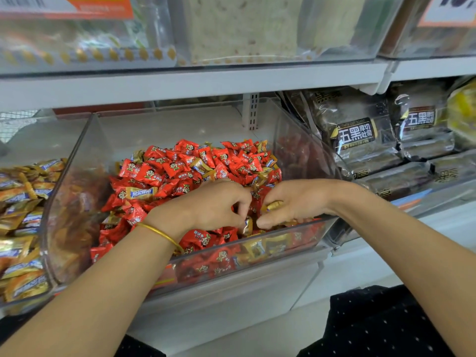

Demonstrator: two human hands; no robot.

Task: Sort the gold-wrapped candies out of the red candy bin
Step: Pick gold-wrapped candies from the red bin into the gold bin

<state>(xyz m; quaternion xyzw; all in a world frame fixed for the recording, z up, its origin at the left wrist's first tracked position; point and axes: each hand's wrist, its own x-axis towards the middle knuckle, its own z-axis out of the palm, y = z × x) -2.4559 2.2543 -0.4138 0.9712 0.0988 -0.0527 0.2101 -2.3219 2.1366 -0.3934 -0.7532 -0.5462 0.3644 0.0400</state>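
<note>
A clear plastic bin (257,256) on the shelf holds a heap of red-wrapped candies (180,166) with gold-wrapped candies mixed in, one long gold piece (140,193) lying at the left of the heap. My left hand (213,204), a gold bangle on its wrist, reaches into the front of the bin and pinches a gold-wrapped candy (247,226) between thumb and fingers. My right hand (296,202) is just beside it, fingers curled round another gold-wrapped candy (274,205). Both hands hide the candies beneath them.
A second clear bin (47,228) to the left is full of gold-wrapped candies (23,197). Dark bagged toast loaves (358,135) sit to the right. A white shelf (193,83) with more clear bins runs overhead. A white ledge lies below the bin.
</note>
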